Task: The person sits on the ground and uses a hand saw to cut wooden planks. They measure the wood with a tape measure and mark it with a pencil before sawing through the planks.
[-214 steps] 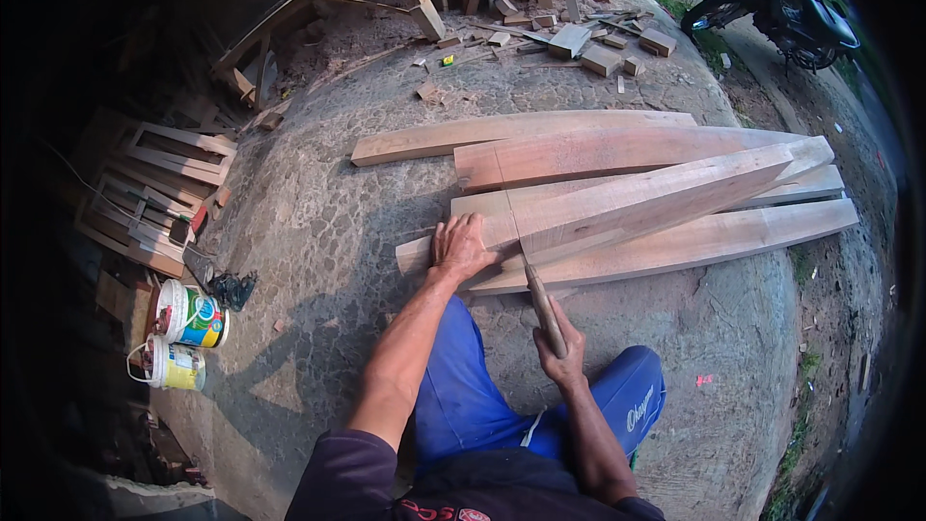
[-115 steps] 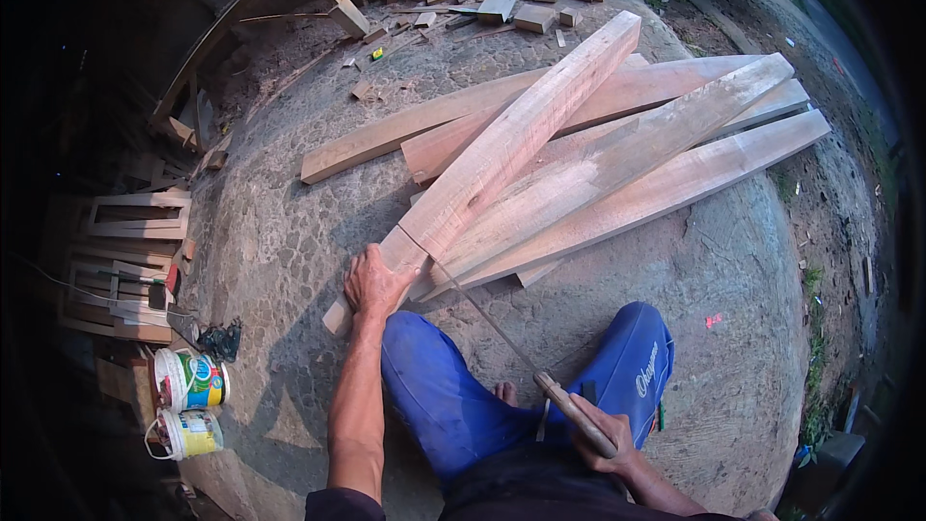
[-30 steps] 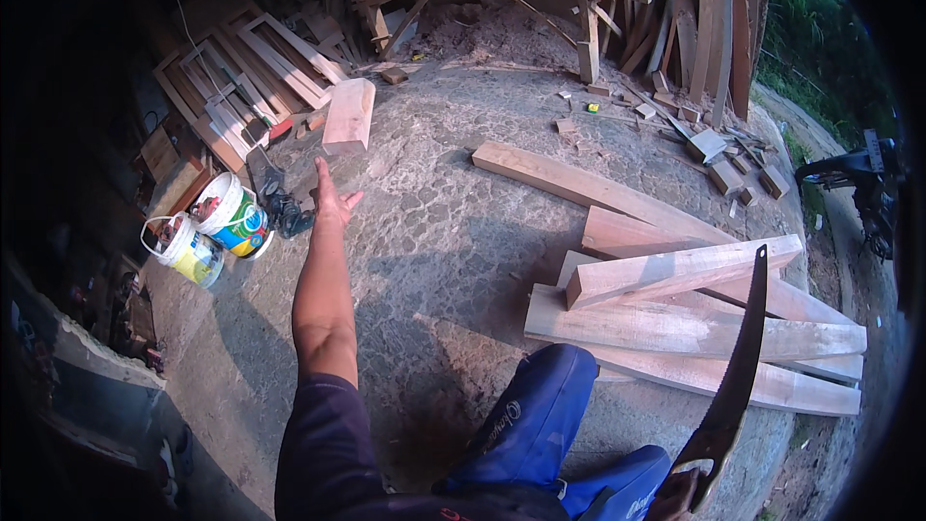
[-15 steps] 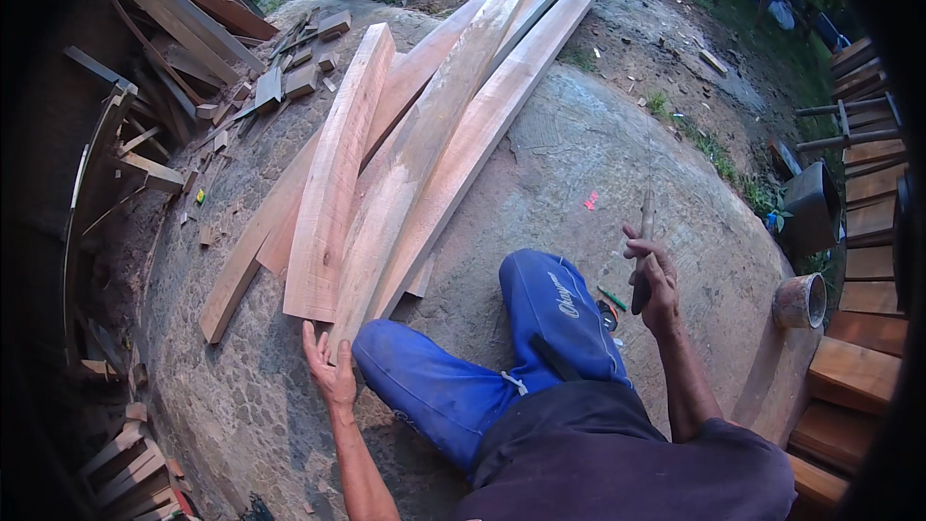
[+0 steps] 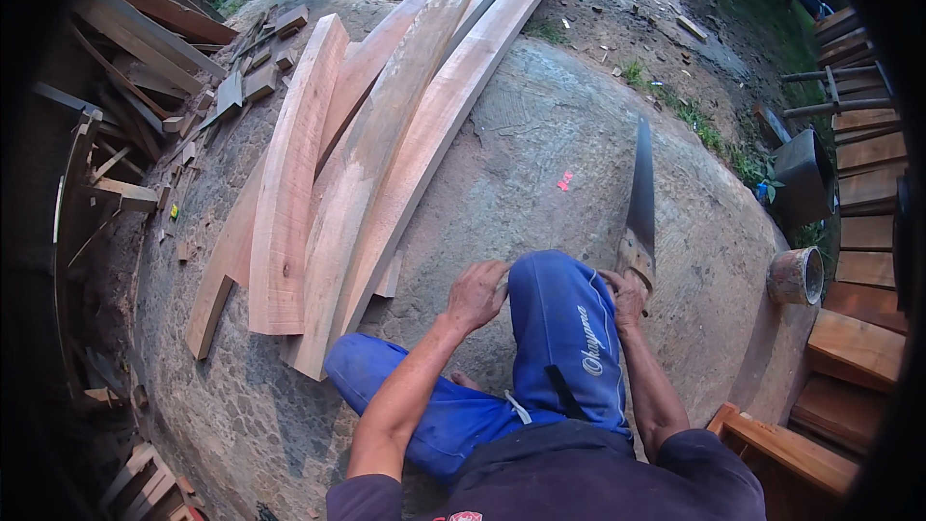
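A handsaw [image 5: 641, 183] with a long dark blade and a wooden handle points away from me, right of my raised right knee. My right hand [image 5: 629, 301] is closed on its handle, close against the knee. On the knee's other side is my left hand [image 5: 475, 297], its fingers bent and their tips partly hidden at the blue trouser leg [image 5: 559, 318]; whether it grips anything does not show. Left of it lie long sawn planks, with a weathered one [image 5: 362, 164] between a pinkish one [image 5: 439, 135] and a shorter, thick one [image 5: 289, 183].
Wood offcuts [image 5: 260, 82] litter the ground at the far left, beside leaning boards [image 5: 135, 29]. At the right stand a stained bucket [image 5: 796, 276], a dark container [image 5: 803, 178] and stacked timber [image 5: 858, 347]. A pink scrap [image 5: 565, 180] lies on the concrete [image 5: 521, 125].
My left hand has left the plank ends and come right to my knee. My right hand has lowered with the saw, whose blade now shows broadside. The whole view has shifted a little.
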